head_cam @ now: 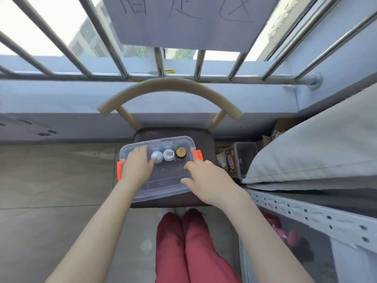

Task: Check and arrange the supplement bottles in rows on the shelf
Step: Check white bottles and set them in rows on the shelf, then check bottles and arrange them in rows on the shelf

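Note:
A clear plastic box (pixel 163 186) with orange side latches sits on a dark chair seat (pixel 206 137). Three supplement bottles stand in a row along its far side: a white-capped bottle (pixel 156 155), a bottle with a printed white cap (pixel 169 154) and a bottle with a yellow-and-black cap (pixel 181 152). My left hand (pixel 137 166) reaches into the box, its fingers at the far-left wall and its thumb touching the white-capped bottle. My right hand (pixel 206 180) hovers over the box's right near rim with fingers relaxed and spread, holding nothing.
A grey metal shelf (pixel 306 211) with a perforated rail stands at the right, a pale cushion (pixel 316 152) lying on top. A small clear bin of packets (pixel 238 160) sits between chair and shelf. Window bars (pixel 159 62) and a low ledge lie behind the chair.

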